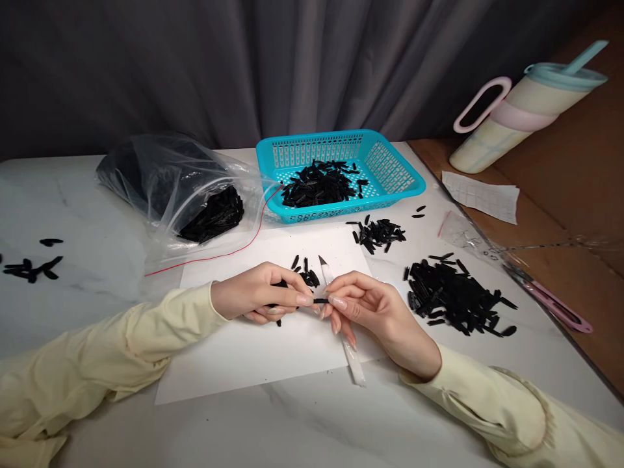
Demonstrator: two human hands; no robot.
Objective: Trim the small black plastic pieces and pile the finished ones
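Between the fingertips of my two hands is a small black strip (320, 301), level over a sheet of white paper (219, 351). My left hand (268, 292) pinches its left end, and more black pieces show partly under those fingers. The other end is pinched by the thumb and forefinger of my right hand (365, 305). A white-wrapped craft knife (355, 367) with a dark pointed tip runs beneath or through my right fingers; whether they grip it I cannot tell. Several loose black pieces (309, 278) lie on the paper just beyond my hands.
A blue basket (414, 185) with black pieces stands at the back, beside a clear zip bag (160, 175) of more. Black piles (453, 299) lie right. A pink-handled cutter (560, 305), a paper slip (482, 195) and a tumbler (521, 117) sit at the right edge.
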